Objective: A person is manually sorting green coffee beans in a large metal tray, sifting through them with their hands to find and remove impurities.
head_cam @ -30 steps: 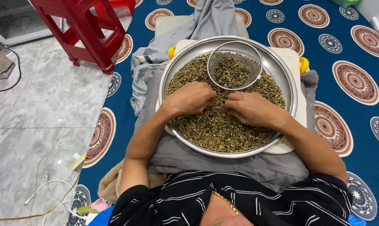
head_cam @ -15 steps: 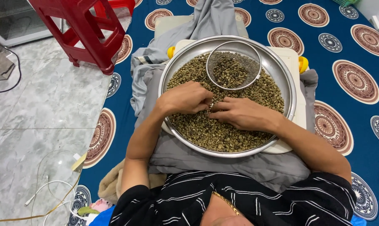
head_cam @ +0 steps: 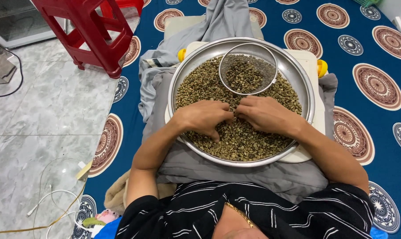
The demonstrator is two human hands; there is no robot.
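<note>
Both hands, left hand (head_cam: 205, 116) & right hand (head_cam: 263, 113), lie loosely curled, clamping nothing, on beans (head_cam: 249, 141) in steel tray (head_cam: 307, 97).

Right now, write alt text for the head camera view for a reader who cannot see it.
Seen from above, a person's left hand and right hand rest side by side in greenish beans filling a round metal tray on their lap. A small wire sieve with darker beans lies at the tray's far side; a red plastic stool stands on the grey floor.

Red plastic stool (head_cam: 92, 33) (on grey tiles (head_cam: 36, 119)), patterned blue mat (head_cam: 373, 57)
</note>
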